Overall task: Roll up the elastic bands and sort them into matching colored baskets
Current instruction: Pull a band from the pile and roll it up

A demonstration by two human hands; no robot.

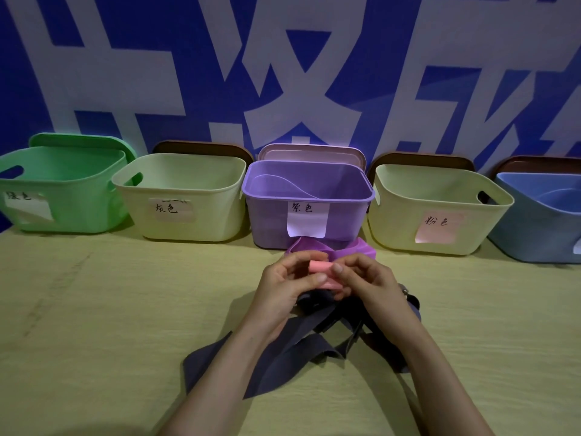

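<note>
Both hands meet just above the worktop (110, 325), in front of the purple basket (267, 221), with a pink band (320, 267) rolled into a short, tight cylinder pinched between them. The left hand (283, 284) closes its grip on the roll's left end, thumb on the near side and fingers curled over the top. The right hand (364, 278) does the same on the right end, so each grip is snug round the roll and only its middle shows. Holding it by both ends likely stops the springy coil from unwinding while the last turn is tightened. The roll looks about finished, so I judge the rolling step nearly done, with the drop into the pink-labelled basket (393, 221), the cream one right of the purple one, to follow. A purple band (355, 250) lies crumpled just behind the hands, seemingly against the foot of the purple basket, handy for its own bin. Dark grey bands (283, 357) sprawl tangled under the wrists, not yet rolled. Their grey-labelled basket (213, 215), also cream, stands left of the purple one. A green basket (78, 199) and a blue basket (534, 234) close the row at either end.
</note>
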